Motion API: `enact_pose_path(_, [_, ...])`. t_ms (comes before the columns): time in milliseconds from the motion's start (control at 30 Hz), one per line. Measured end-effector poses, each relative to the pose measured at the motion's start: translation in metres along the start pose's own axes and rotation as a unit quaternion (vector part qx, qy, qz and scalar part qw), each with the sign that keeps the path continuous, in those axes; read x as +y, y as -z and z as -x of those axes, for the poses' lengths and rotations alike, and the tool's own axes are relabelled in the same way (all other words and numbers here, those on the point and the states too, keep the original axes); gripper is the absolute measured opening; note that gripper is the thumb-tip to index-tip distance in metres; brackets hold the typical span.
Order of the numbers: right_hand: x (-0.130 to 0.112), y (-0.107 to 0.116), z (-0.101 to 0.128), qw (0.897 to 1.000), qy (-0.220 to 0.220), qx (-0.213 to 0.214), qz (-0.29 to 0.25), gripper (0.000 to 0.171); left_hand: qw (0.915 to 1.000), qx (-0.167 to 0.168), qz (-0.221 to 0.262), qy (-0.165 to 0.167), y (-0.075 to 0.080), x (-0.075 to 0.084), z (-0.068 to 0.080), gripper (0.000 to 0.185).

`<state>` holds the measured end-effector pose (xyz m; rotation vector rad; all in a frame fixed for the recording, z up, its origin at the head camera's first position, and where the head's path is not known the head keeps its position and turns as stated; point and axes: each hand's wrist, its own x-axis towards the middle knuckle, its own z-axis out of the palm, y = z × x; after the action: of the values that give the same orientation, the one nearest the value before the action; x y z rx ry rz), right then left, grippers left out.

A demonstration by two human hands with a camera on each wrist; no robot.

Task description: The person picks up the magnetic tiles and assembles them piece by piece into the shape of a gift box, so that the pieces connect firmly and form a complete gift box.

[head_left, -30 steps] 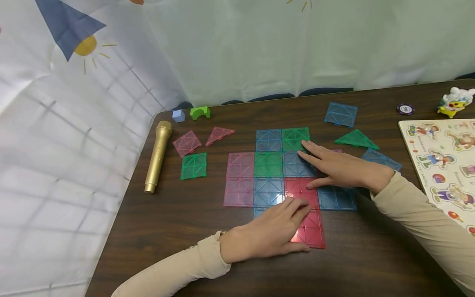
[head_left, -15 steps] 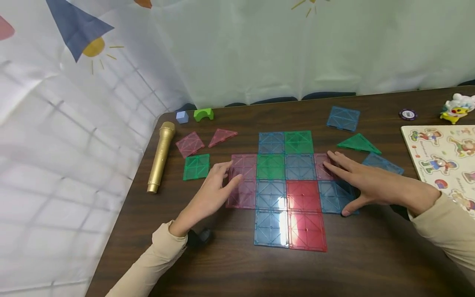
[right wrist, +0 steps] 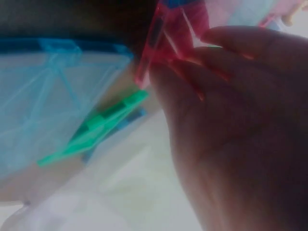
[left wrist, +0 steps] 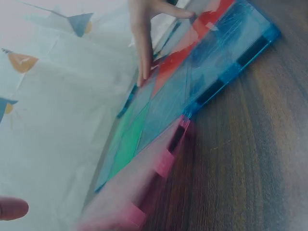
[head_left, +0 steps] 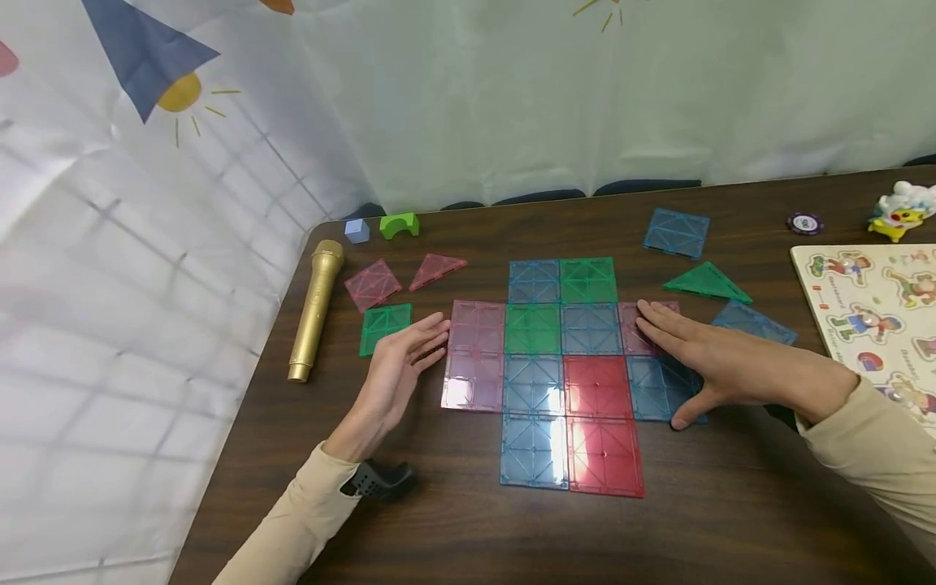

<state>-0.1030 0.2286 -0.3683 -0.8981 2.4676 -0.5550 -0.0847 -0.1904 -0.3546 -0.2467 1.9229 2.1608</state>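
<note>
The left hand (head_left: 395,375) has left the red tiles at the lower middle of the frame and now lies left of the flat tile mosaic (head_left: 563,357), its straight fingers touching the left edge of the upper pink tile (head_left: 477,327). Its grip is open and holds nothing. The right hand (head_left: 720,361) has slid from the middle of the mosaic to its right edge: flat fingers rest on the small pink tile (head_left: 643,325) in the right part of the frame, the thumb reaches down beside the blue tile (head_left: 658,388). That grip is also open, pressing rather than clasping. With a hand at each side, the work seems to have moved from laying the lower red tiles to squaring the mosaic from its outer edges; this is a judgement only.

The mosaic lies flat at the centre of a dark wooden table (head_left: 439,528). Loose tiles lie well apart from it: a green square (head_left: 383,327) at left, a green triangle (head_left: 705,282) and a blue square (head_left: 676,232) at upper right. A gold toy microphone (head_left: 314,309) lies near the left table edge, a picture puzzle board (head_left: 870,309) at far right. A pale printed curtain (head_left: 183,162) hangs behind.
</note>
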Motion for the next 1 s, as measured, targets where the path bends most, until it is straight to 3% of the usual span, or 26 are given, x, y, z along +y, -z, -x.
enact_pose_path(133, [0.002,-0.002,0.002,1.000,0.006,0.008,-0.004,0.133,0.9994,-0.006,0.034,0.005,0.000,-0.001,-0.001,0.045])
enact_pose_path(367, [0.000,-0.003,0.004,1.000,0.012,0.010,-0.003,0.130,0.9989,-0.031,0.025,0.024,-0.008,-0.007,-0.004,0.043])
enact_pose_path(467, [-0.011,-0.005,0.002,0.999,0.019,0.004,0.028,0.120,0.9978,-0.051,0.024,0.035,-0.011,-0.008,-0.004,0.042])
enact_pose_path(600, [-0.041,-0.017,0.001,0.996,0.070,0.011,0.062,0.099,0.9955,-0.075,0.009,0.058,-0.016,-0.007,-0.004,0.044])
enact_pose_path(800, [-0.087,-0.049,-0.003,0.982,0.156,0.018,0.108,0.089,0.9926,-0.083,-0.019,0.087,-0.020,-0.005,-0.005,0.048])
enact_pose_path(1000, [-0.112,-0.076,-0.014,0.958,0.160,0.063,0.230,0.085,0.9881,-0.107,-0.052,0.098,-0.023,-0.003,-0.007,0.054])
